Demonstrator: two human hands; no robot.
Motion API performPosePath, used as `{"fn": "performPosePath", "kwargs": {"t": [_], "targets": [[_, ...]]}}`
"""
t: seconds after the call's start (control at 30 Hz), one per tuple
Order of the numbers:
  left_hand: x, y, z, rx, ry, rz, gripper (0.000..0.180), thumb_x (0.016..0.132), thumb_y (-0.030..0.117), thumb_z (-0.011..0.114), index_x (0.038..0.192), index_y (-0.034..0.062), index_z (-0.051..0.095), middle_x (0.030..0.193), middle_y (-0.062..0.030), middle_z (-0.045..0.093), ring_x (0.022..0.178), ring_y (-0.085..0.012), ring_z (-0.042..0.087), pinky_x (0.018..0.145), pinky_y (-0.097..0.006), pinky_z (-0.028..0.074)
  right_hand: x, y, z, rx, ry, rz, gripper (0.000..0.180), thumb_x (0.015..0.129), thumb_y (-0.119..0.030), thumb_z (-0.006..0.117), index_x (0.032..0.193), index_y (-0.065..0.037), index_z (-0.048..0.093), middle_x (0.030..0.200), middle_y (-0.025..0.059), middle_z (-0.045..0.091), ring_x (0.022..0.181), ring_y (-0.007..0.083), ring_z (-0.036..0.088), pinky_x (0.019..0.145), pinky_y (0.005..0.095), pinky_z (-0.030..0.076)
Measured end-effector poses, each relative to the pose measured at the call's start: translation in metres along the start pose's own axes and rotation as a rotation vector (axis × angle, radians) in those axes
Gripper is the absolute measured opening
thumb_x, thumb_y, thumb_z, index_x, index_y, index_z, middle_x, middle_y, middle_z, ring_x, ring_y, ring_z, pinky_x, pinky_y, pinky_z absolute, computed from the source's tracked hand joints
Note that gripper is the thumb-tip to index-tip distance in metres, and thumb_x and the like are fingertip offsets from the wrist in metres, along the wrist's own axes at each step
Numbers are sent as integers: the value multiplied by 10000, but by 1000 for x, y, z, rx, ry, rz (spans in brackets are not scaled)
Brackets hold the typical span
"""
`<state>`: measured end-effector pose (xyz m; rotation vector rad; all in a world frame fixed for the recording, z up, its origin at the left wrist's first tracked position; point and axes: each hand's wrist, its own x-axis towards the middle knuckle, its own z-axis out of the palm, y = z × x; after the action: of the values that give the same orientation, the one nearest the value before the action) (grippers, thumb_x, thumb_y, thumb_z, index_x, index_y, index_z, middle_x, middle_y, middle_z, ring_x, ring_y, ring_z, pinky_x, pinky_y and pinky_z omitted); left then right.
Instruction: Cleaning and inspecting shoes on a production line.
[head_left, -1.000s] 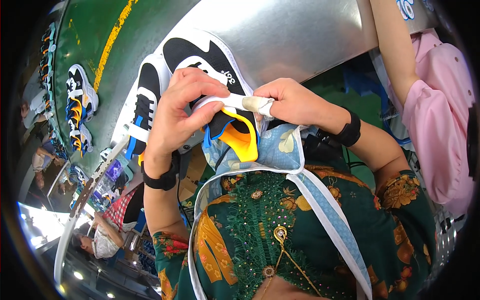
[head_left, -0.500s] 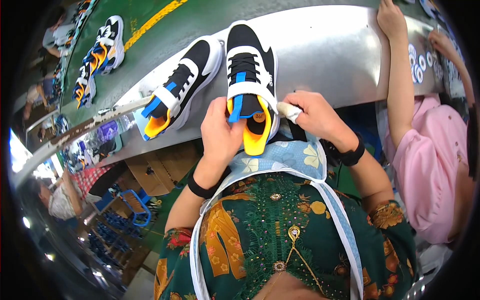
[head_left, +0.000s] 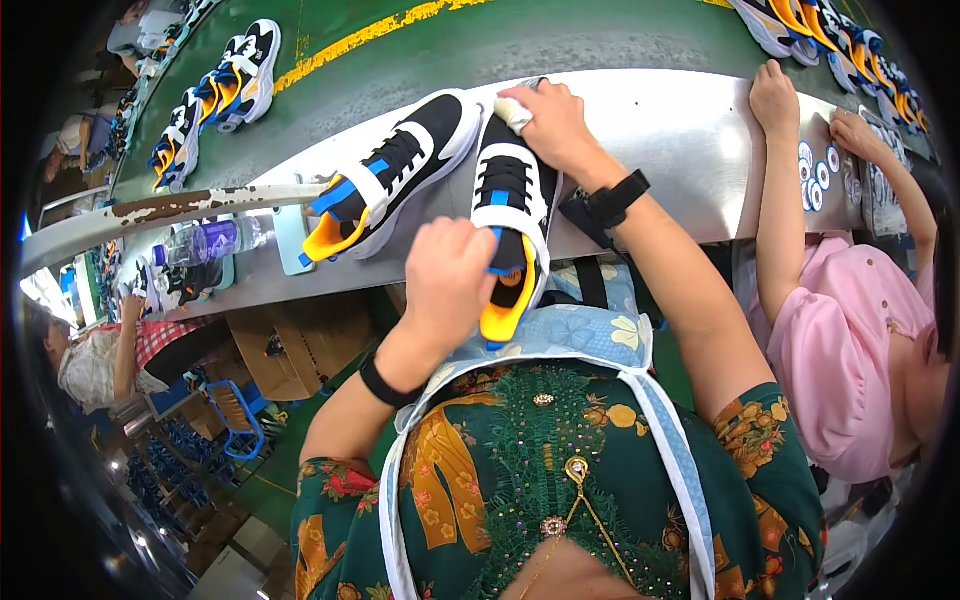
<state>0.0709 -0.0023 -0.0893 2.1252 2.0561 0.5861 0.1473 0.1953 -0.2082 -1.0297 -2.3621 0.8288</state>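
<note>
A black and white sneaker [head_left: 505,218] with a yellow lining and blue trim lies in front of me, its toe pointing away. My left hand [head_left: 450,280] is closed on the blue tongue tab at its opening; the fingertips are partly hidden. Bunched in my right hand [head_left: 558,122] is a small white cloth [head_left: 513,115], pressed against the toe of this sneaker. Just to the left, touching nothing of mine, sits a matching sneaker [head_left: 412,150] on the metal table [head_left: 660,130].
A chipped metal bar [head_left: 230,200] crosses at the left, near a purple bottle [head_left: 212,240]. More sneakers [head_left: 240,75] stand on the green surface beyond. At the right, a co-worker in pink [head_left: 850,330] reaches over the table near round white discs [head_left: 820,175].
My right hand has moved the cloth from beside the sneaker's opening up to its toe. My left hand has turned over on the tongue, knuckles up. The view has shifted slightly.
</note>
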Motion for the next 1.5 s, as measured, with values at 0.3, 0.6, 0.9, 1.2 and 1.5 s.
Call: {"fn": "performPosePath", "kwargs": {"t": [0.3,0.6,0.9,1.2,1.5], "targets": [[-19,-3,-14,-64,77,-154,313,572,-22,712,787,41,494,733,-103,483,700,-314,503,612,-397,412,-6,-14,16,-44,101,-96,292,830,-162,574,1097,-222,675,959,114,549,968,331,468,852,443,356],[-38,-40,-20,-55,-59,-390,189,672,35,662,822,27,546,772,-144,542,772,-360,558,666,-434,445,-27,-7,-22,181,9,18,307,817,-170,614,1120,-135,652,978,167,551,961,373,478,852,443,402],[-28,-76,-40,109,-145,-278,371,667,60,672,1027,107,595,806,-142,569,810,-370,566,699,-450,442,-66,22,-88,91,-37,146,246,806,-105,632,1049,-96,669,924,165,553,901,331,508,793,389,426],[144,-191,-35,-29,308,-235,285,774,146,636,1051,79,635,854,-189,669,825,-380,646,724,-403,493,-86,50,-98,14,122,79,192,770,-80,637,955,-94,688,819,138,543,823,340,517,750,416,428],[247,-344,4,527,75,-592,444,822,375,594,1164,92,622,1104,-189,630,1025,-393,587,868,-515,450,56,149,-271,-511,414,207,293,737,-132,673,1030,-134,676,910,181,574,922,357,560,799,436,442]]}}
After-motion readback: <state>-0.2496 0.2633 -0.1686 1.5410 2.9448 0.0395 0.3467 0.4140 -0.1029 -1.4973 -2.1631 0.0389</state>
